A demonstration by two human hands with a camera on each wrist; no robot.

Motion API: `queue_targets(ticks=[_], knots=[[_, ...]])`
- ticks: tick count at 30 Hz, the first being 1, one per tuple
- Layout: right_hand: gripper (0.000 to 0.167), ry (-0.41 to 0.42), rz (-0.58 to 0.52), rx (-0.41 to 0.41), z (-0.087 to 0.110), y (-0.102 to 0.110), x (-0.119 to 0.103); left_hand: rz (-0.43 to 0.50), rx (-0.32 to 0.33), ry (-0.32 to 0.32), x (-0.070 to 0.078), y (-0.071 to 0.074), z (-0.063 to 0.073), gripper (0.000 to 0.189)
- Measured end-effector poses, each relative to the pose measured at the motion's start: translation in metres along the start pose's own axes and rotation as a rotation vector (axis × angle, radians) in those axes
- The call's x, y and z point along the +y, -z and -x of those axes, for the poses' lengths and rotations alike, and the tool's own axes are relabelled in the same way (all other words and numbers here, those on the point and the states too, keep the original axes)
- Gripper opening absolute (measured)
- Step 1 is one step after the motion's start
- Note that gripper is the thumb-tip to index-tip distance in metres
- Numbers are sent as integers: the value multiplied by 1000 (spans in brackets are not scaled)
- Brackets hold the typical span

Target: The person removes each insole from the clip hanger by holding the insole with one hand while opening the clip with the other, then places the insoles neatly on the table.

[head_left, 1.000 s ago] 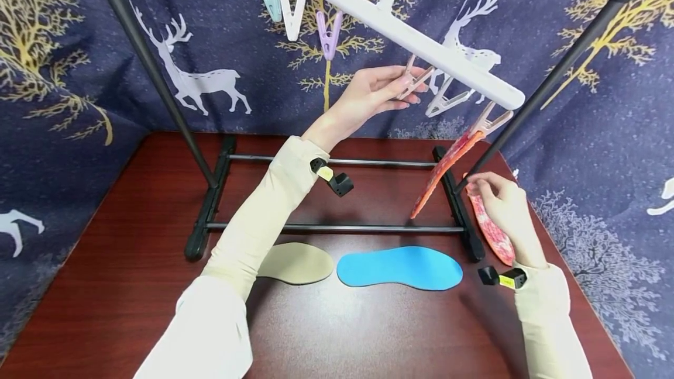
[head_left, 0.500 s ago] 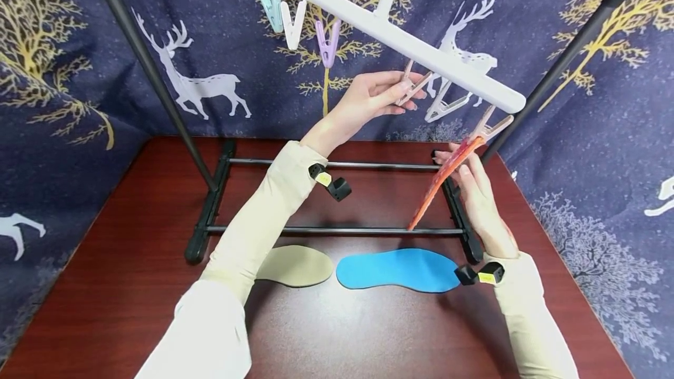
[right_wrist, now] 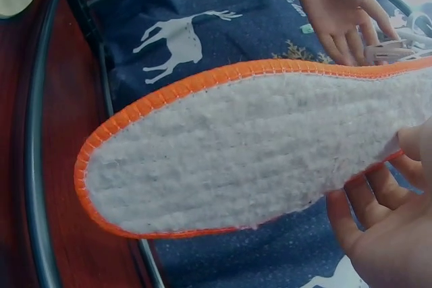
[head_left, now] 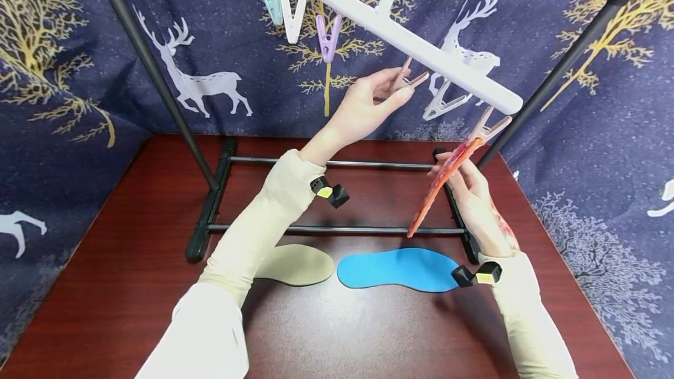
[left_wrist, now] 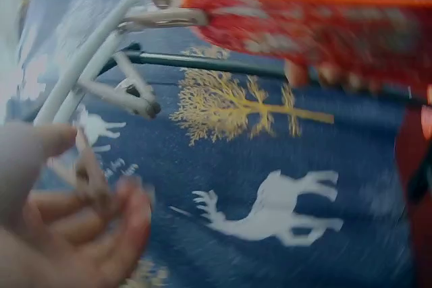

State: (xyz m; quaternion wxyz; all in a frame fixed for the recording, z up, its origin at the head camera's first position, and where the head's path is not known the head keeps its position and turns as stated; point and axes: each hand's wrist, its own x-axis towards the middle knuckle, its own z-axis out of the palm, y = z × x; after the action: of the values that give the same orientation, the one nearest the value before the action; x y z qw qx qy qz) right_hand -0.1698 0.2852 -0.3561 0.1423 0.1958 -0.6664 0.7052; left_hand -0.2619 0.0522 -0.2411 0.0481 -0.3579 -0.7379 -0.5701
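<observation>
A fleece-backed insole (right_wrist: pixel 236 146) with an orange stitched rim hangs tilted from a pale pink clothespin (head_left: pixel 489 127) at the right end of the white hanger bar (head_left: pixel 421 48). Its other face, seen in the left wrist view, is patterned red. My right hand (head_left: pixel 471 197) holds this insole by its edge, thumb on the fleece and fingers at the lower rim. Up under the bar, my left hand (head_left: pixel 363 104) has another pale pink clothespin (left_wrist: pixel 91 177) between thumb and curled fingers. A pale clothespin (head_left: pixel 442 104) hangs between the two hands.
Green (head_left: pixel 271 2), white (head_left: pixel 293 16) and purple (head_left: pixel 328 37) clothespins hang further left. A blue insole (head_left: pixel 397 269) and a beige insole (head_left: pixel 297 264) lie on the table (head_left: pixel 131 285). A red insole (head_left: pixel 502 227) lies partly behind my right arm. Black rack posts (head_left: pixel 152 69) frame the space.
My right hand has left the red insole on the table and moved left and up to the hanging one. My left hand stays at its clothespin, its thumb lower and the pin turned slightly.
</observation>
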Motion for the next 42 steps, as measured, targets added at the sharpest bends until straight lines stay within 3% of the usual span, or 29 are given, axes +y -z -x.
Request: queue_targets(ticks=[3, 5, 8, 11, 14, 19, 22, 27, 32, 38, 42], knots=[[24, 8, 18, 39, 0, -2, 0, -320, 155, -10, 8, -3, 8, 47], [23, -6, 48, 38, 1, -1, 0, -450, 256, -18, 14, -7, 14, 46], [23, -25, 92, 25, 2, 1, 0, -511, 363, -60, 22, -14, 20, 39], [23, -46, 145, 23, 2, 1, 1, -523, 421, -166, 28, -21, 25, 30], [22, -40, 161, 30, 2, -1, 2, -563, 416, -337, 31, -28, 28, 24], [24, -14, 141, 25, 2, -3, 5, -743, 278, -688, 32, -42, 32, 26], [29, -33, 215, 49, 3, -4, 4, -851, 223, -766, 32, -52, 34, 33], [33, -76, 358, 92, 7, -5, 3, -970, 241, -729, 31, -70, 38, 48], [33, -73, 371, 103, 8, -8, 2, -1017, 294, -640, 33, -87, 36, 54], [31, -55, 390, 101, 8, -12, 2, -909, 339, -513, 40, -100, 31, 46], [35, -41, 412, 107, 8, -12, 3, -872, 382, -490, 43, -104, 31, 36]])
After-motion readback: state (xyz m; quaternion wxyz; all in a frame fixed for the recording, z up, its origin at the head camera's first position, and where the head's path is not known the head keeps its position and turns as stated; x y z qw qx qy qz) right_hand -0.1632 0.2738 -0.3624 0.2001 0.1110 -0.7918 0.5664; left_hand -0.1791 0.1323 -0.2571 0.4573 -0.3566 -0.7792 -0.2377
